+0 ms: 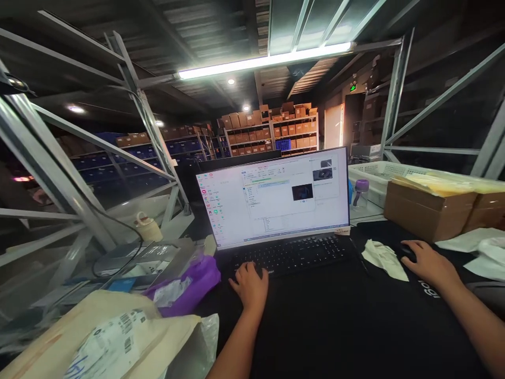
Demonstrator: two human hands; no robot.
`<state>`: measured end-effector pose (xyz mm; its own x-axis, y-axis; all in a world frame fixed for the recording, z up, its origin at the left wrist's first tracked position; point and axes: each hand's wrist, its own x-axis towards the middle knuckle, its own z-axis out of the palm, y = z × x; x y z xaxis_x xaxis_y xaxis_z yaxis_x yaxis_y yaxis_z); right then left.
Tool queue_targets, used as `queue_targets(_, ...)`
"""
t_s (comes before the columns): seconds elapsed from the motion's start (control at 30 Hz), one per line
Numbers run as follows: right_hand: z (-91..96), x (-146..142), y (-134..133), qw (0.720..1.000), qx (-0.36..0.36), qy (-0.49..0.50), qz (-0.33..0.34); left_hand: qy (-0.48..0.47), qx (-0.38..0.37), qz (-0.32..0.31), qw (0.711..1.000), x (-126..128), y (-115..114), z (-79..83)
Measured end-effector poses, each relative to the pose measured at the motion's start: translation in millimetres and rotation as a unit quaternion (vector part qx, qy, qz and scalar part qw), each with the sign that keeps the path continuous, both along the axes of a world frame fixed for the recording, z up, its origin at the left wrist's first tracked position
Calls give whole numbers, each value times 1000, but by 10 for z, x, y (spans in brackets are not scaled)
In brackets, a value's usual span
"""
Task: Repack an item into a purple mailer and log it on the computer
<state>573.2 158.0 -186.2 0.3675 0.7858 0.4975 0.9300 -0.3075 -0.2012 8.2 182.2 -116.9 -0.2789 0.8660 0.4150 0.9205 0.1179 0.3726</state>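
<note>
My left hand (251, 287) rests at the lower left edge of a black keyboard (292, 255), fingers spread over the keys and holding nothing. Over to the right, my right hand (430, 263) lies curved over a dark computer mouse (408, 252), which is partly hidden under the fingers. Both hands are on a black desk mat (339, 326). Behind the keyboard stands a lit monitor (276, 200) with desktop icons and several open windows. A crumpled pale tissue (384, 259) lies between the keyboard and the mouse.
Left of my arm lie a tan mailing bag (165, 331) with a label and a purple bag (197, 287). A cream bottle (149, 227) stands behind them. At right are a cardboard box (430, 210), a purple-lidded bottle (361, 193) and a white basket (371, 173).
</note>
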Motion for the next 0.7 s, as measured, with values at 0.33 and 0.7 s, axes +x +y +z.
queue_targets(0.33, 288, -310, -177, 998, -56, -20, 10, 21, -5, -16, 1000, -30, 10, 4)
queue_targets(0.7, 305, -300, -196, 998, -66, -3, 12, 49, 7, -24, 998, -81, 43, -59)
